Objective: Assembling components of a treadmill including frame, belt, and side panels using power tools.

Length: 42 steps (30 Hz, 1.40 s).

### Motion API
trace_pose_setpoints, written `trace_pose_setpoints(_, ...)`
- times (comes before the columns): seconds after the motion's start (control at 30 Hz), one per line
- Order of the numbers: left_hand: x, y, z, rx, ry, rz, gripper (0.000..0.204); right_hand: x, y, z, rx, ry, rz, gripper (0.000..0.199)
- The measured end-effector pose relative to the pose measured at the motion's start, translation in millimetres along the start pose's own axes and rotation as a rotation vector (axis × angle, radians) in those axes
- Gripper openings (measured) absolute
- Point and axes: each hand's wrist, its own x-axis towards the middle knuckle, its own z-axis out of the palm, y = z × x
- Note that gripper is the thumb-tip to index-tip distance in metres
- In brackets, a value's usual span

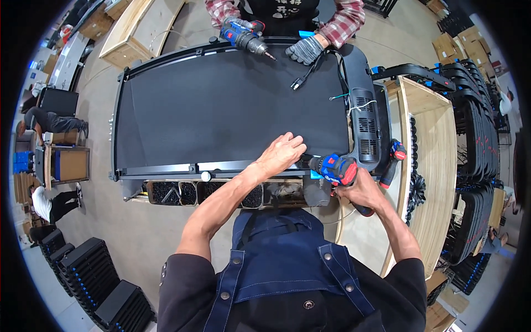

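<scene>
Right hand [362, 191] grips red-and-blue cordless drill [336, 168], bit at near rail of black treadmill deck [232, 105]; left hand [281, 154] rests open, fingers spread, holding nothing, on deck edge beside drill.

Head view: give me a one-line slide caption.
Left hand flat on the treadmill deck, right hand gripping a blue-and-red cordless drill at its near edge.

I see a desk [135, 191] under a black treadmill deck [232, 105] that covers nearly all of it. Along my near edge sits a row of parts bins [188, 193]. A black plug cable [307, 72] lies on the deck.
</scene>
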Motion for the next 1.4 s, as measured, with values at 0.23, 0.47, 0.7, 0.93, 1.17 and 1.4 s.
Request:
trace_pose_setpoints(0.23, -2, -4, 2, -0.01, 0.011, -0.001, 0.017, 17, -8, -5, -0.018, -0.065, -0.087, 0.018)
trace_pose_setpoints(0.47, -3, -6, 2, -0.055, 0.049, 0.02, 0.012, 28, -38, -14, -0.252, -0.15, -0.044, 0.028)
trace_pose_setpoints(0.7, -5, -10, -2, -0.145, -0.01, 0.005, 0.007, 49, -78, -12, -0.637, -0.184, -0.145, 0.032)
trace_pose_setpoints(0.93, -18, -10, 0, -0.225, 0.12, 0.009, 0.006, 56, -115, -3, -0.775, -0.267, 0.032, 0.03)
trace_pose_setpoints(1.17, -121, 54, 6, -0.231, 0.37, -0.212, 0.017, 57, -110, -13, -0.703, -0.308, 0.003, 0.028)
trace_pose_setpoints(1.4, -260, -2, 182, 0.068, -0.386, -0.918, 0.033, 51, -83, -12, -0.695, -0.179, -0.211, 0.031)
